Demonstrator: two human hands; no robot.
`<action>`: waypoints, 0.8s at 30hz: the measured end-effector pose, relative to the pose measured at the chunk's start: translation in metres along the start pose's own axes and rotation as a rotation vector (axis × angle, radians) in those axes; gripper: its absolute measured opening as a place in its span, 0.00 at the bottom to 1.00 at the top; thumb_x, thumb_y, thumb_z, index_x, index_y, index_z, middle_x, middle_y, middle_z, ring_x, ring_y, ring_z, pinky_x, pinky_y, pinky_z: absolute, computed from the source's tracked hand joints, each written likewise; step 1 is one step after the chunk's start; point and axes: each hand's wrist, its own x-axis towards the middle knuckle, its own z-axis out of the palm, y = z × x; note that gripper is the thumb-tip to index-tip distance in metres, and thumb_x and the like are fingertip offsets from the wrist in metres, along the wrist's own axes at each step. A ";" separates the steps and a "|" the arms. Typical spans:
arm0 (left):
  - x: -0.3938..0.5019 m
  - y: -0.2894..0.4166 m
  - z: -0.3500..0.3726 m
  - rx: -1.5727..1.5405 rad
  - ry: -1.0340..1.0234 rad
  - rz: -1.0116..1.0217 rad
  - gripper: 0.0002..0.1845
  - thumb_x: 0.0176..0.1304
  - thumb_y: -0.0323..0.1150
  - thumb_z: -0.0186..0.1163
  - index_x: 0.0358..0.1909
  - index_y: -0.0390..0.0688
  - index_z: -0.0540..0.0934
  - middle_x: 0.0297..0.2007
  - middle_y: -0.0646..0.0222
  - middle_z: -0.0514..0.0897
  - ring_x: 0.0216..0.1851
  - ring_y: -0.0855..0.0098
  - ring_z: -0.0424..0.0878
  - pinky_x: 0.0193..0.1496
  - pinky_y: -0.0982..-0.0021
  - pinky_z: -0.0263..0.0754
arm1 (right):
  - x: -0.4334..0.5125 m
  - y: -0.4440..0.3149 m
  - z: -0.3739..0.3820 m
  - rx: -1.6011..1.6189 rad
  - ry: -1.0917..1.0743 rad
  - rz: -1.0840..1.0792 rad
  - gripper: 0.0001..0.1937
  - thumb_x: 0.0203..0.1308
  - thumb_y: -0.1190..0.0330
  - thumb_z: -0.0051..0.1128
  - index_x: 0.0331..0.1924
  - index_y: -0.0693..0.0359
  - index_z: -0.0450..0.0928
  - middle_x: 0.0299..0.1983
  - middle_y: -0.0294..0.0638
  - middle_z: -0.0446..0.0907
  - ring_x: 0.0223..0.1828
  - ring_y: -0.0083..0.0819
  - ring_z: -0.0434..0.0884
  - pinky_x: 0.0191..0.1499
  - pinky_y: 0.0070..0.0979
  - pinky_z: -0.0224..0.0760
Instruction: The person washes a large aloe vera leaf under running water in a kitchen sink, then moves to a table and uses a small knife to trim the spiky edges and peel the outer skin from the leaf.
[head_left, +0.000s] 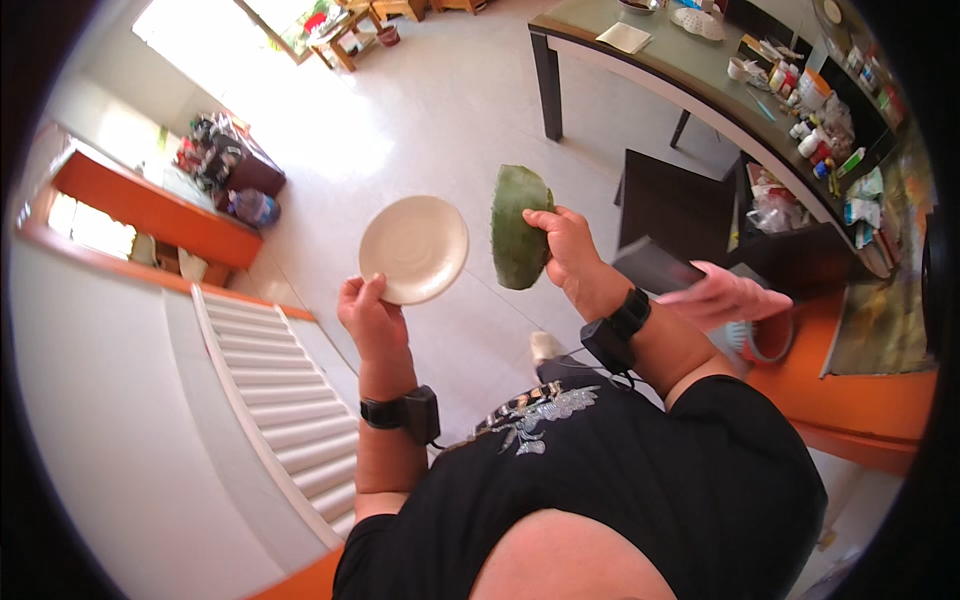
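My left hand (373, 313) grips the lower left rim of a round cream-coloured plate (414, 249), thumb on top. No food or other thing lies on the plate. To the right of it, my right hand (566, 244) pinches a thick green piece of aloe leaf (519, 229) by its right side. Small spines run down the leaf's left edge, and its lower end looks cut. Plate and leaf are held up over the floor, with a gap between them. A black strapped device sits on each of my wrists.
A long table (660, 71) with several bottles and jars curves along the right. Below it stand a dark stool or chair (671, 199) and a blurred pink item (724, 296). A white radiator (292, 397) lines the left wall. A bottle (253, 208) stands by a cluttered cabinet (251, 169).
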 end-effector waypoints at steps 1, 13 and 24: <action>0.022 0.001 0.009 0.031 -0.003 -0.066 0.05 0.56 0.19 0.55 0.30 0.37 0.69 0.30 0.63 0.77 0.32 0.72 0.77 0.39 0.72 0.76 | 0.022 -0.004 0.010 0.014 0.011 -0.007 0.12 0.57 0.75 0.54 0.44 0.72 0.72 0.41 0.48 0.78 0.42 0.38 0.79 0.47 0.37 0.74; 0.252 -0.042 0.104 0.124 -0.347 -0.194 0.05 0.56 0.18 0.55 0.27 0.37 0.71 0.28 0.65 0.77 0.29 0.75 0.76 0.36 0.76 0.74 | 0.230 -0.060 0.066 0.079 0.180 -0.174 0.13 0.54 0.74 0.57 0.43 0.72 0.73 0.41 0.47 0.78 0.41 0.37 0.79 0.44 0.38 0.75; 0.376 -0.141 0.309 0.217 -0.762 -0.527 0.03 0.56 0.20 0.54 0.31 0.34 0.70 0.30 0.62 0.77 0.29 0.72 0.76 0.33 0.73 0.75 | 0.292 -0.142 0.026 0.229 0.592 -0.521 0.13 0.55 0.73 0.56 0.43 0.71 0.74 0.40 0.45 0.78 0.42 0.35 0.79 0.45 0.36 0.74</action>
